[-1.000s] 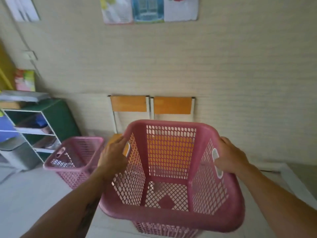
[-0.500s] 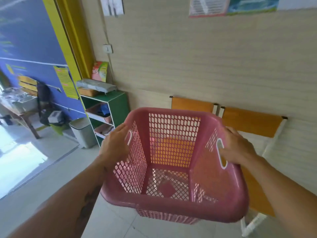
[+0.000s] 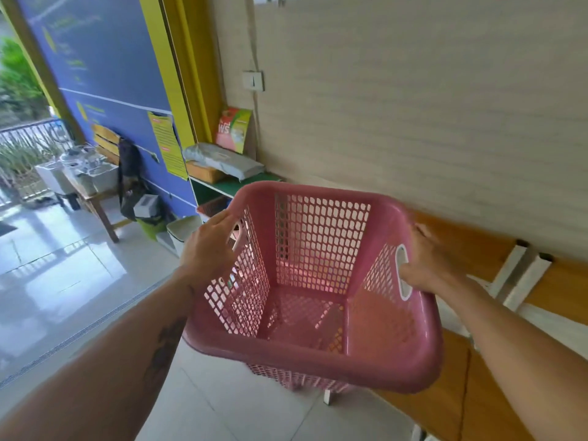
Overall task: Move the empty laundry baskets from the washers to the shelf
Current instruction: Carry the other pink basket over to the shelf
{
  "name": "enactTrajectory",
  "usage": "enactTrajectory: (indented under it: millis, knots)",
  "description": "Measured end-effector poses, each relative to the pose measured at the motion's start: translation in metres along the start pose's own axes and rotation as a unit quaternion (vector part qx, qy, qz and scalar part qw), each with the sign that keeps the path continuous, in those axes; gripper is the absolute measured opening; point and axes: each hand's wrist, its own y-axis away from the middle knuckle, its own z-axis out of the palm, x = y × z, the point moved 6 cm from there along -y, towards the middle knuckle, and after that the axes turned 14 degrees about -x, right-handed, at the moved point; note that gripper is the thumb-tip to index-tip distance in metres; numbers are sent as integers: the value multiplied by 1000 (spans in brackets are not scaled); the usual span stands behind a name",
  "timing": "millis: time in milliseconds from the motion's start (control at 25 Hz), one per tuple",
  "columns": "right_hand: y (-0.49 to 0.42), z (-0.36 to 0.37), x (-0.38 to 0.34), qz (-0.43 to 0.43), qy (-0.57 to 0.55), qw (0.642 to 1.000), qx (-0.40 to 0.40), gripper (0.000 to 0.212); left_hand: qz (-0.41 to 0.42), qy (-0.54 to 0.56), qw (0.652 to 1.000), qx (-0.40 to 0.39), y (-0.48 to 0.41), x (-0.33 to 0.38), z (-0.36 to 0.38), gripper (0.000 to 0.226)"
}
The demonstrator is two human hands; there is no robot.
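Observation:
I hold an empty pink plastic laundry basket (image 3: 321, 354) with perforated walls in front of me, above the floor. My left hand (image 3: 210, 249) grips its left rim at the handle slot. My right hand (image 3: 428, 265) grips the right handle slot, fingers through the opening. The green shelf (image 3: 235, 186) stands against the wall just beyond the basket's far left corner; its lower levels are mostly hidden behind the basket.
Parcels and a red-green packet (image 3: 234, 130) lie on the shelf top. Orange chairs (image 3: 477, 249) line the wall on the right. A small white bin (image 3: 183, 229) sits left of the shelf. A wooden table (image 3: 92, 198) stands at the far left.
My view has swung left and closer to the green shelf. The basket stays held in both hands. The second pink basket seen on the floor earlier is out of view.

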Motion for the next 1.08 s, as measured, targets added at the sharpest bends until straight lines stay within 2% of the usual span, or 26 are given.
enactTrajectory:
  millis: [280, 520, 600, 840, 960, 1080]
  knots:
    - [-109, 62, -56, 79, 1, 997, 9, 72, 34, 14, 998, -53, -132, -125, 68, 59]
    - [-164, 117, -70, 154, -8, 988, -11, 87, 67, 40, 989, -129, -211, -169, 123, 77]
    - [-182, 143, -64, 178, -28, 984, -18, 89, 68, 55, 985, -151, -228, -177, 150, 77]
    - [-257, 269, -26, 209, -100, 972, -47, 121, 69, 85, 971, -210, -263, -219, 299, 88]
    - [-275, 337, -15, 264, -72, 958, -84, 121, 64, 79, 956, -276, -266, -248, 389, 99]
    - [-288, 399, -5, 302, -34, 945, -123, 124, 61, 86, 941, -322, -261, -274, 461, 94]
